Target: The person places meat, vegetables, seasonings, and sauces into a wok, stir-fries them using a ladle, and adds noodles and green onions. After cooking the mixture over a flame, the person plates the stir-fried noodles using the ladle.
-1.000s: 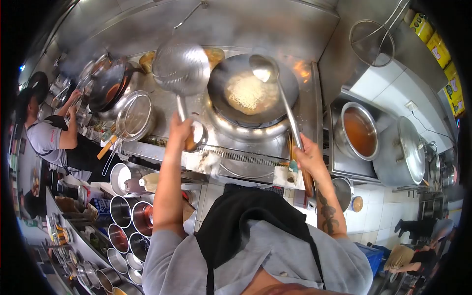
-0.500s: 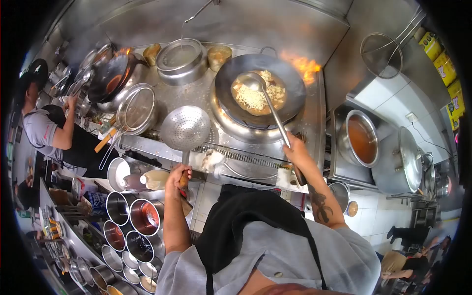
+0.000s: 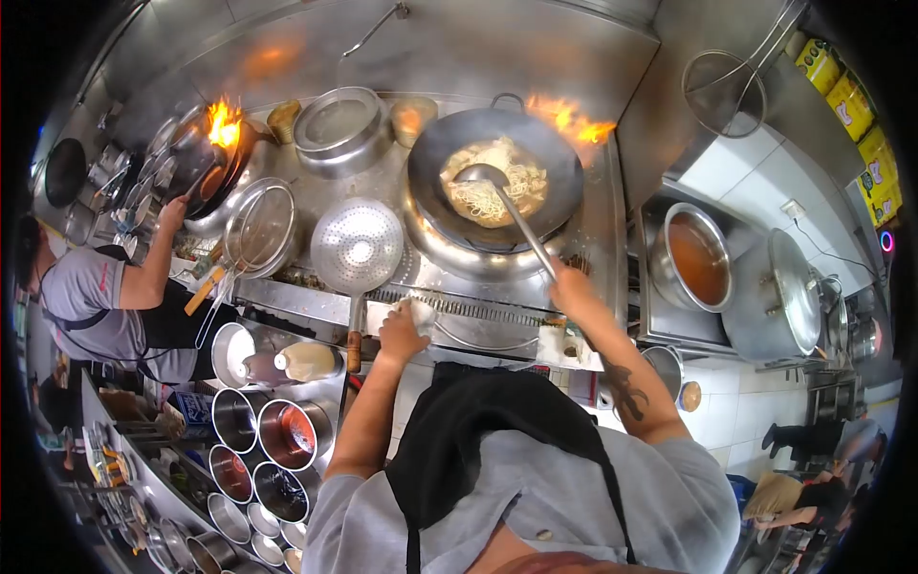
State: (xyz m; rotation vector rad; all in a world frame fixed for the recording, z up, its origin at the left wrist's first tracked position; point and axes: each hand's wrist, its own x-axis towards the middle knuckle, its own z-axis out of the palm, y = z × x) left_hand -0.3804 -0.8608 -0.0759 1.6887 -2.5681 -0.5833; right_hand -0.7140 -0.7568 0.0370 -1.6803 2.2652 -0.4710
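Right hand [image 3: 577, 292] grips the ladle [image 3: 522, 225], I see remotely; the left hand [image 3: 404, 333] has just released the skimmer [image 3: 357, 244], now lying over the stove's [image 3: 378, 184] front edge, and meets a white cloth [image 3: 422, 314], whether clasping I cannot tell. That leaves only the ladle working the noodles [image 3: 486, 205], in the wok [image 3: 564, 182] toward the stove's right edge, beyond both hands.

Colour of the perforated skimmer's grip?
Brown; the skimmer's grip shows best in the head view, the only one.
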